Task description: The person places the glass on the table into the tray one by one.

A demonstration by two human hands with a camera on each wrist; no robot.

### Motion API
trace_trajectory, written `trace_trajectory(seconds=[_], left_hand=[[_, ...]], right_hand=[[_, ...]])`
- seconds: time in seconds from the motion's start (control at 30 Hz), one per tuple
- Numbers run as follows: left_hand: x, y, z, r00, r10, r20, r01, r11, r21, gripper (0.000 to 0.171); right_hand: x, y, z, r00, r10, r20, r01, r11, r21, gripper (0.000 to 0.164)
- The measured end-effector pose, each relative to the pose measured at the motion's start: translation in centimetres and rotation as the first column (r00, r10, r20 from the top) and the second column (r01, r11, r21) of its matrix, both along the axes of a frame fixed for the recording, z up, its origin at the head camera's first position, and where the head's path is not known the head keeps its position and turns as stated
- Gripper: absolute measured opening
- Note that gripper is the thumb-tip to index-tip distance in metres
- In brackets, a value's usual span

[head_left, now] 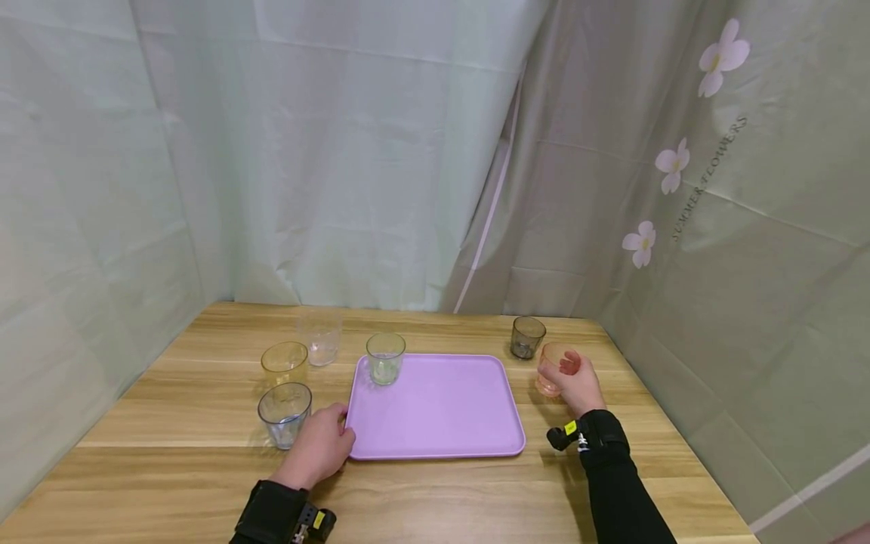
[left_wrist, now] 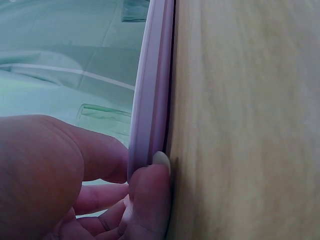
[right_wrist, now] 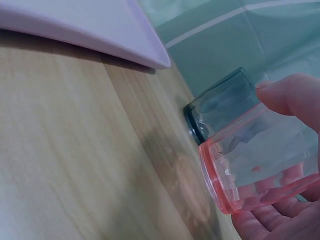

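Observation:
A lilac rectangular tray (head_left: 438,408) lies on the table with a green glass (head_left: 385,361) standing at its back left corner. My left hand (head_left: 321,446) pinches the tray's left rim near the front corner; the left wrist view has the thumb at the rim (left_wrist: 152,100) and a finger opposite. To the tray's right, my right hand (head_left: 581,387) grips a pink glass (right_wrist: 260,160) round its side. Its base looks slightly above the wood, with a pinkish shadow beside it in the right wrist view. A dark grey glass (head_left: 527,338) stands just behind it.
Left of the tray stand a blue-tinted glass (head_left: 284,415) close to my left hand, a yellow glass (head_left: 285,363) and a clear glass (head_left: 322,344). Hanging curtains (head_left: 353,166) enclose the wooden table (head_left: 448,502) at the back and sides.

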State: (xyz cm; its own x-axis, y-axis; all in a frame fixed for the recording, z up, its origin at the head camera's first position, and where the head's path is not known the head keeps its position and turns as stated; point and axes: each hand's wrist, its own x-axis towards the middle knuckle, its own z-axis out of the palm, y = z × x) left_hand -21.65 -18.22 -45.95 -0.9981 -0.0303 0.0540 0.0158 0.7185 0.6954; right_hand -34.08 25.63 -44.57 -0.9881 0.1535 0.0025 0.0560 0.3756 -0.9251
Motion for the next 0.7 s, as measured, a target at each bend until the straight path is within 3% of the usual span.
trace_trajectory(seconds=[0.7], left_hand=[[-0.1, 0.0, 0.0, 1.0, 0.002, 0.01, -0.002, 1.0, -0.009, 0.042]], right_hand=[[0.4, -0.4, 1.3, 0.999, -0.042, 0.029, 0.043, 0.999, -0.025, 0.091]])
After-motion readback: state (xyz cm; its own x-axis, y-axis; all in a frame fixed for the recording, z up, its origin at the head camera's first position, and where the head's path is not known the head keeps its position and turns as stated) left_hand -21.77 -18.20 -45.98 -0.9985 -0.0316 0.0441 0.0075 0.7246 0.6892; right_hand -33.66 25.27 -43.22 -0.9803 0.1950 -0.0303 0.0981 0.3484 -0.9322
